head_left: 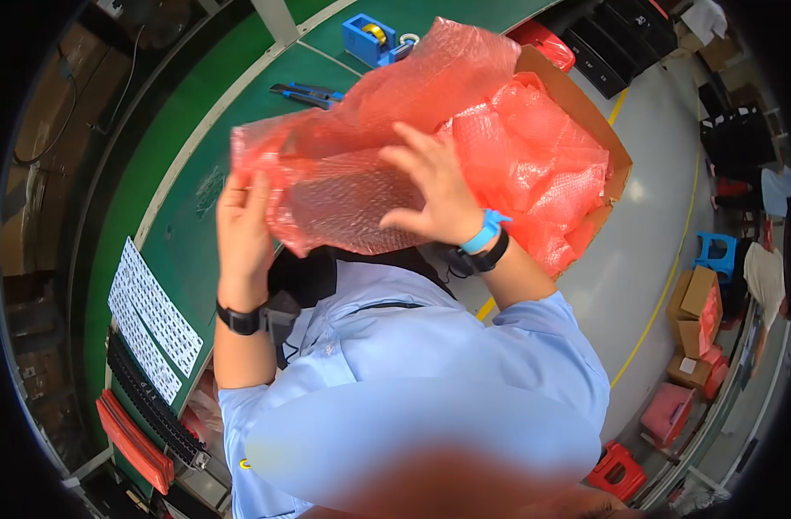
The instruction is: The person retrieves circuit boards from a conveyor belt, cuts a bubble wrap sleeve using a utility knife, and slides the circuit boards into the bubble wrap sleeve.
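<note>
A pink bubble-wrap bag (352, 186) stretches across the middle, above the green table. My left hand (244, 212) pinches its left end between thumb and fingers. Over the bag's right part, my right hand (430, 186) is spread with fingers apart, and it grips nothing. Just to the right stands a cardboard box (577, 108) filled with crumpled pink bubble wrap (534, 156). Whether anything lies inside the held bag cannot be made out.
On the green table (197, 138) are a blue tape dispenser (369, 39), a blue cutter (307, 93) and printed label sheets (158, 316). Black bins (616, 43) stand beyond the box. A blue stool (715, 253) and further boxes are at the far right.
</note>
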